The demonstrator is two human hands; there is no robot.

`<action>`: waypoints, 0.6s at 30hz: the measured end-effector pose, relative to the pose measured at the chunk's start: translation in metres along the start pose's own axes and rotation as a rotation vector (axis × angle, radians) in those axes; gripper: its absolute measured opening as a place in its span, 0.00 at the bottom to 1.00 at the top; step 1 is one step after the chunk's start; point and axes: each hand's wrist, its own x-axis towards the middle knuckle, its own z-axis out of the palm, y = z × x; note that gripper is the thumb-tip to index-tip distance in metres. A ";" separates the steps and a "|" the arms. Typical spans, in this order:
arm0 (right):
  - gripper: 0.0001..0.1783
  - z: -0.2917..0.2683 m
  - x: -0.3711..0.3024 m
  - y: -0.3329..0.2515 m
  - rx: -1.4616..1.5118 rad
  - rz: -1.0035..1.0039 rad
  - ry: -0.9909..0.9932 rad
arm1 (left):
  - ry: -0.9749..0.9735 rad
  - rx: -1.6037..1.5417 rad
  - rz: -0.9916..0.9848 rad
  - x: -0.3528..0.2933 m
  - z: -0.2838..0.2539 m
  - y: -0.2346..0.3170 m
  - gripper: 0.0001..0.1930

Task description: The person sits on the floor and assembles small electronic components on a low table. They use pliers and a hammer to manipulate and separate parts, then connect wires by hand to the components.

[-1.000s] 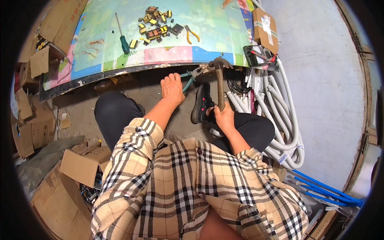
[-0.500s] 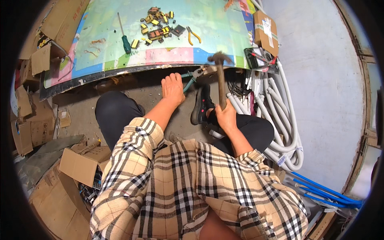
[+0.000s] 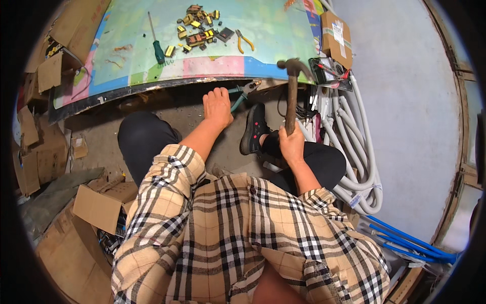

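My left hand [image 3: 217,107] is closed round the teal handles of a pair of pliers [image 3: 238,97]. The jaws point right and up at the table's front edge, beside a small brownish piece [image 3: 256,83]; whether they grip it, I cannot tell. My right hand [image 3: 291,146] is wrapped round the wooden handle of a claw hammer [image 3: 291,96]. Its metal head is raised at the table's edge, to the right of the pliers and apart from them.
On the table [image 3: 136,45] lie a green-handled screwdriver [image 3: 158,50], a heap of black-and-yellow parts [image 3: 200,36] and yellow-handled cutters [image 3: 244,43]. Grey hoses [image 3: 357,147] coil at the right by the wall. Cardboard boxes [image 3: 98,207] stand along the left. My shoe [image 3: 254,129] rests between the hands.
The hammer has shifted to the right, away from the pliers, and its head has turned. The pliers' jaws have tilted up slightly; my left hand has risen a little.
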 end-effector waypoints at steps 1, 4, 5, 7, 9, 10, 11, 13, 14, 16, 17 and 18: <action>0.11 -0.005 0.004 -0.009 0.030 -0.013 0.015 | -0.017 -0.010 -0.013 -0.002 0.000 -0.001 0.34; 0.10 -0.005 0.009 -0.008 0.053 -0.021 0.052 | -0.048 -0.014 -0.013 0.000 -0.002 0.002 0.35; 0.10 -0.002 0.010 -0.007 0.065 -0.036 0.061 | -0.045 0.003 -0.011 0.000 0.000 0.003 0.36; 0.11 0.006 0.002 -0.007 -0.011 -0.048 0.018 | -0.044 0.024 -0.012 0.002 0.001 0.003 0.37; 0.12 0.014 -0.004 0.002 -0.176 -0.002 -0.101 | -0.052 0.028 -0.005 0.003 -0.001 0.005 0.37; 0.16 0.012 -0.004 0.006 -0.112 0.085 -0.203 | -0.063 0.023 -0.004 0.003 -0.002 0.006 0.38; 0.16 0.011 -0.003 0.006 -0.124 0.031 -0.175 | -0.072 0.020 -0.010 0.001 -0.003 0.005 0.38; 0.15 0.009 0.002 0.006 -0.149 -0.077 -0.118 | -0.081 0.017 -0.011 0.001 -0.004 0.003 0.38; 0.12 0.005 0.005 -0.005 -0.112 -0.009 -0.115 | -0.082 0.017 -0.013 0.001 -0.004 0.002 0.38; 0.11 0.001 0.006 -0.015 -0.041 0.000 -0.064 | -0.074 0.013 -0.018 0.000 -0.003 0.000 0.38; 0.11 0.000 0.007 -0.016 -0.004 0.005 -0.035 | -0.063 0.011 -0.017 0.000 -0.001 0.001 0.38; 0.11 0.001 0.005 -0.014 0.042 0.007 -0.023 | -0.052 0.009 -0.016 0.000 -0.001 0.001 0.38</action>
